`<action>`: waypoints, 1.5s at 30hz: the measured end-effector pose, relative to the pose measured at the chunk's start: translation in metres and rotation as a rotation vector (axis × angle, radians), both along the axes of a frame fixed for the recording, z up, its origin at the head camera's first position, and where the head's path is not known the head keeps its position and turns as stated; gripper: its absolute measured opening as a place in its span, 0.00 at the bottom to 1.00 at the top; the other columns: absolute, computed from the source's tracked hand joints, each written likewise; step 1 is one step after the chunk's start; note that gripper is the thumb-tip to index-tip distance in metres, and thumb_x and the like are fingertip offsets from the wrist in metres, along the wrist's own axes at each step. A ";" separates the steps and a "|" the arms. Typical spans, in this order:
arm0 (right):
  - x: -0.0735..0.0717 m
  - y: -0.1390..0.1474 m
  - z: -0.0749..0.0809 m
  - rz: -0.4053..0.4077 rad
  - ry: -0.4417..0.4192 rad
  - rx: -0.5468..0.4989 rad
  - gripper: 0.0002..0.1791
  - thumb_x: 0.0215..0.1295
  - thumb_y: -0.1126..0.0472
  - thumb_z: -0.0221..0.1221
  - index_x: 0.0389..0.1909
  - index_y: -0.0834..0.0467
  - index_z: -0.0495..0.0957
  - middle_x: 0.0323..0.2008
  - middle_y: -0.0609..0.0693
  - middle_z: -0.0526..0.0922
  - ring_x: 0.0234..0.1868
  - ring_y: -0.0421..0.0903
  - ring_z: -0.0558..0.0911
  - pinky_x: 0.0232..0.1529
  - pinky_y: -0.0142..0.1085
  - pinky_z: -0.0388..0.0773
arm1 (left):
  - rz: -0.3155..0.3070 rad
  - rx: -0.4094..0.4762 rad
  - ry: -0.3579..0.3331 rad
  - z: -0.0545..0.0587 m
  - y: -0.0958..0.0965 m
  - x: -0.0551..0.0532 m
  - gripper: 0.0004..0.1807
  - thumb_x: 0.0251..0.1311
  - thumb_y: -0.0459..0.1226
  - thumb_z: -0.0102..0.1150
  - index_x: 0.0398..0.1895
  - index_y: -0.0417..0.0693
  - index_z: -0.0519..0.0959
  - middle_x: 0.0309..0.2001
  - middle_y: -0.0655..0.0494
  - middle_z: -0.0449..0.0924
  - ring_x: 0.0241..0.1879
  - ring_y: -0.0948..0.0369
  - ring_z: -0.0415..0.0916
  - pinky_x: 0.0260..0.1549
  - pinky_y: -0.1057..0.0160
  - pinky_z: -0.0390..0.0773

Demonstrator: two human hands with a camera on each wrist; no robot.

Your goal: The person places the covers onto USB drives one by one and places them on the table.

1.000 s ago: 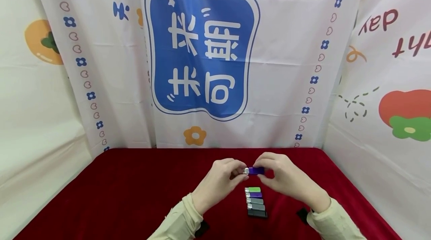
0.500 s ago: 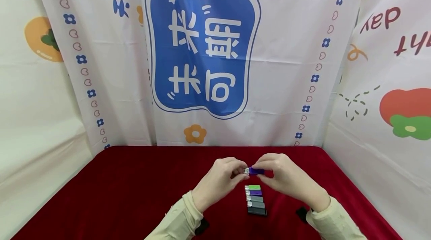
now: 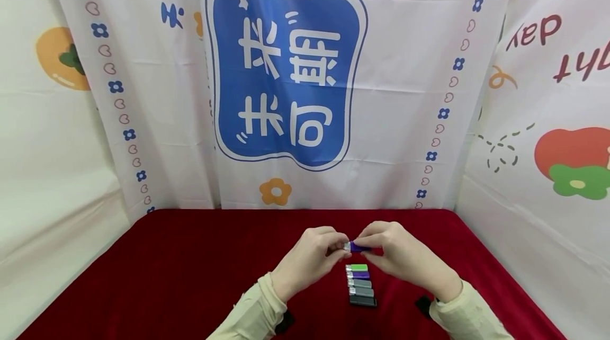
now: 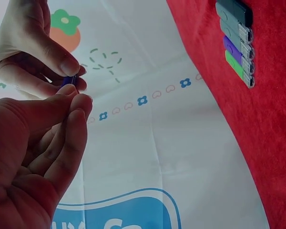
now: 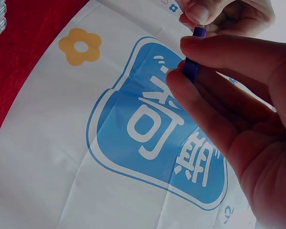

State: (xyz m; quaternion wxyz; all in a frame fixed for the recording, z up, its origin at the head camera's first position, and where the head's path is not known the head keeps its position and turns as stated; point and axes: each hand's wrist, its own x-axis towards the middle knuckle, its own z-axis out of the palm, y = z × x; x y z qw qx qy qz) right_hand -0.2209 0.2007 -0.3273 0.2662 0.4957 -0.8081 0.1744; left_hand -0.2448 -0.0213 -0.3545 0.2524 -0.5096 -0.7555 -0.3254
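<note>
A purple USB flash drive [image 3: 358, 247] with a clear cap over its plug is held level above the red cloth, between both hands. My left hand [image 3: 312, 255] pinches the capped end with thumb and fingers, which mostly hide the plug. The right hand [image 3: 405, 258] grips the purple body [image 5: 190, 70] between thumb and fingers. Closer to me, a neat row of more drives lies on the cloth: green [image 3: 359, 267], purple [image 3: 360, 276], two grey ones [image 3: 362, 292] and a black one [image 3: 364, 302]. Clear caps [image 4: 248, 64] show on the plugs in the left wrist view.
Red cloth [image 3: 190, 271] covers the table. A white printed curtain [image 3: 400, 117] hangs along its far edge, with white side sheets [image 3: 505, 213] at left and right. Small dark pieces [image 3: 423, 306] show beside the wrists.
My right hand has shifted slightly left and down, so its fingers cover more of the purple drive's body. The left hand keeps its pinch on the capped end. The row is unchanged.
</note>
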 end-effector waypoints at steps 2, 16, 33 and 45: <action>0.000 0.000 -0.001 -0.005 -0.002 0.002 0.18 0.44 0.76 0.74 0.39 0.64 0.87 0.35 0.50 0.84 0.36 0.43 0.83 0.37 0.26 0.79 | 0.002 -0.001 -0.003 -0.001 0.001 0.000 0.08 0.51 0.28 0.73 0.35 0.40 0.84 0.29 0.56 0.79 0.27 0.70 0.74 0.30 0.80 0.74; -0.003 0.000 -0.006 -0.183 -0.264 0.118 0.11 0.50 0.70 0.72 0.36 0.56 0.88 0.33 0.39 0.83 0.34 0.36 0.79 0.38 0.35 0.79 | 0.138 -0.284 -0.164 -0.001 -0.003 0.001 0.10 0.54 0.34 0.73 0.39 0.43 0.83 0.25 0.67 0.77 0.24 0.75 0.71 0.26 0.80 0.71; -0.020 -0.007 -0.045 -0.228 -0.488 0.331 0.10 0.44 0.68 0.75 0.23 0.50 0.85 0.21 0.33 0.77 0.23 0.30 0.73 0.25 0.27 0.74 | 0.244 -0.352 -0.255 0.002 -0.012 0.000 0.04 0.60 0.38 0.69 0.33 0.48 0.85 0.26 0.67 0.78 0.23 0.75 0.71 0.23 0.76 0.72; -0.014 -0.020 -0.057 -0.202 -0.606 0.397 0.14 0.39 0.67 0.79 0.20 0.51 0.83 0.17 0.32 0.77 0.22 0.28 0.74 0.23 0.24 0.73 | 0.272 -0.377 -0.227 -0.002 -0.010 -0.001 0.05 0.61 0.41 0.67 0.32 0.50 0.85 0.25 0.69 0.77 0.22 0.75 0.69 0.22 0.76 0.71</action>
